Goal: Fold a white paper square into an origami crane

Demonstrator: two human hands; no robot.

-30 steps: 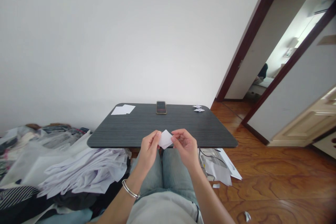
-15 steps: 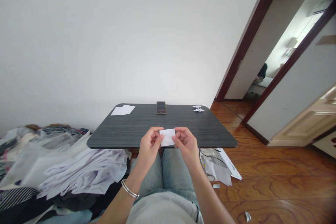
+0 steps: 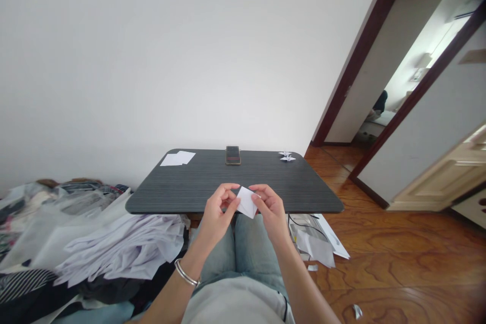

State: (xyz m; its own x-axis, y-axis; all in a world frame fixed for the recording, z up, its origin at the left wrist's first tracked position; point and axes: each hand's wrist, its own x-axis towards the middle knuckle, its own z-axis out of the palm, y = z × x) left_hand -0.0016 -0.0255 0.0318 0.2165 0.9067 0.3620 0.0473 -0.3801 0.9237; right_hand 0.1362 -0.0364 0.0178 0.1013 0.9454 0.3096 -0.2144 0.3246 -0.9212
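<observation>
A small folded white paper square (image 3: 248, 203), turned so a corner points toward me, is held between both hands just above the table's near edge. Creases show on its face. My left hand (image 3: 220, 208) is closed, its thumb and fingertips at the paper's left corner. My right hand (image 3: 270, 206) pinches the right side, thumb on the front face and fingers behind. Two folded paper cranes (image 3: 287, 159) rest at the table's far right corner. White paper sheets (image 3: 172, 159) lie overlapping at the far left.
The dark table (image 3: 182, 190) stands against a white wall. A phone-like device (image 3: 233, 155) leans on a stand at its back edge. Clothes (image 3: 125, 248) are heaped at the left. Papers and a cable lie below right, with a paper scrap (image 3: 357, 312) on the wooden floor.
The folded paper has turned between my hands, from lying edge-on toward me to a corner pointing toward me. My fingers have shifted slightly on it.
</observation>
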